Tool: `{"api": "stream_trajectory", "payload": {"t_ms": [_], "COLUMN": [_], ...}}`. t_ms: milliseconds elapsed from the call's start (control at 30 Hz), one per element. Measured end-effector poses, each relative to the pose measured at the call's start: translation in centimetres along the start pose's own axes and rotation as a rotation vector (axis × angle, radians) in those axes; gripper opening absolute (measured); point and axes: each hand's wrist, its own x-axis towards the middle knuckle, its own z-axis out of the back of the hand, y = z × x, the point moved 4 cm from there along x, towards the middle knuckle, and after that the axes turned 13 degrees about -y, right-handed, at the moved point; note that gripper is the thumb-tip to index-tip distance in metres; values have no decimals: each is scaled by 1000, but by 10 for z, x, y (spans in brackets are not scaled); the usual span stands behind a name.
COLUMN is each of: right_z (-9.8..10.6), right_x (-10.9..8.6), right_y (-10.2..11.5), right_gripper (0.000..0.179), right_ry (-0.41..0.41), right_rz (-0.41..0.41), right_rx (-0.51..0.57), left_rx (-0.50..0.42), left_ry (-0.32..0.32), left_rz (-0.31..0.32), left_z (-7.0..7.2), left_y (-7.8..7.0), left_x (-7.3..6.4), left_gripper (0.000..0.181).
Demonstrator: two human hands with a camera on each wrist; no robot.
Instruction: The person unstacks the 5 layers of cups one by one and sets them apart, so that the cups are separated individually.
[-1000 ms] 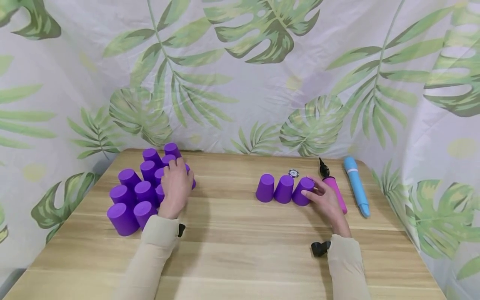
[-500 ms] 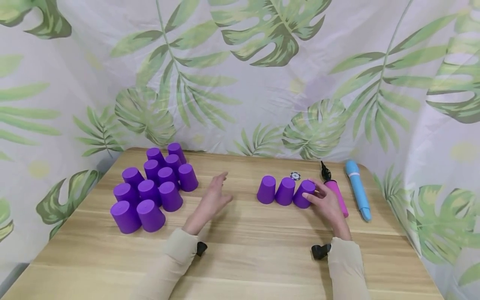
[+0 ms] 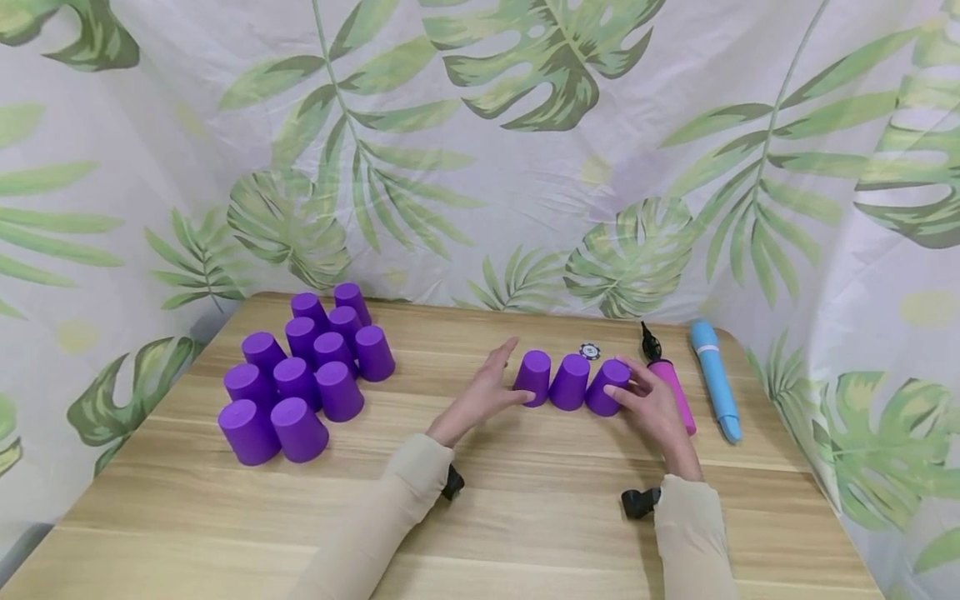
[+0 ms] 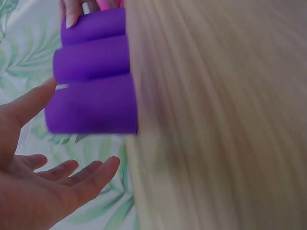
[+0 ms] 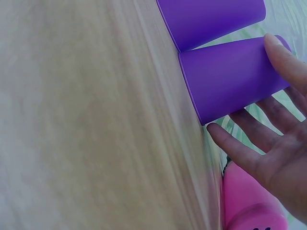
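Three purple cups stand upside down in a row on the right half of the table. My right hand (image 3: 654, 410) holds the right-hand cup (image 3: 607, 388), its thumb across the near side and its fingers along the right side. In the right wrist view this cup (image 5: 235, 79) stays on the tabletop. My left hand (image 3: 483, 396) is at the left-hand cup (image 3: 534, 377), with spread fingers and the thumb overlapping its lower edge. The left wrist view has a gap between the hand's fingers and that cup (image 4: 93, 108). Between them stands the middle cup (image 3: 570, 382).
A cluster of several upside-down purple cups (image 3: 296, 379) occupies the left of the wooden table (image 3: 480, 533). Behind the row lies a poker chip (image 3: 590, 352). A pink hand pump (image 3: 672, 396) with a black nozzle and a blue one (image 3: 716, 383) lie at the right. Leaf-patterned cloth hangs behind.
My left hand has left the cluster at the left and moved right to the row of three cups, its fingers spread. The right hand has stayed on the right-hand cup.
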Motion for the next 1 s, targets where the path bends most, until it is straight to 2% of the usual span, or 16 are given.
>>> {"api": "stream_trajectory", "payload": {"t_ms": [133,300,500,733,1000], "right_z": [-1,-1,1,0,1], "right_x": [0,1,2,-1,-1], "right_y": [-2,-3,-3,-2,2], "right_gripper": [68,68,67,68,70], "right_ry": [7,5,2,12,13], "right_rz": [-2,-13,-13,-17,-24], "right_rx": [12,9,2,2,-12], "left_rx": [34,76,104,113,157], "left_ry": [-11,-64,-101,-144,-235], "left_rz": [-14,-14,-11,-13,-72], "left_z": [-13,-19,-21,-8,31], "left_y": [-3,-7,-9,-7,-11], "left_x": [5,9,10,1,-14], "left_gripper": [79,58,52,54,53]}}
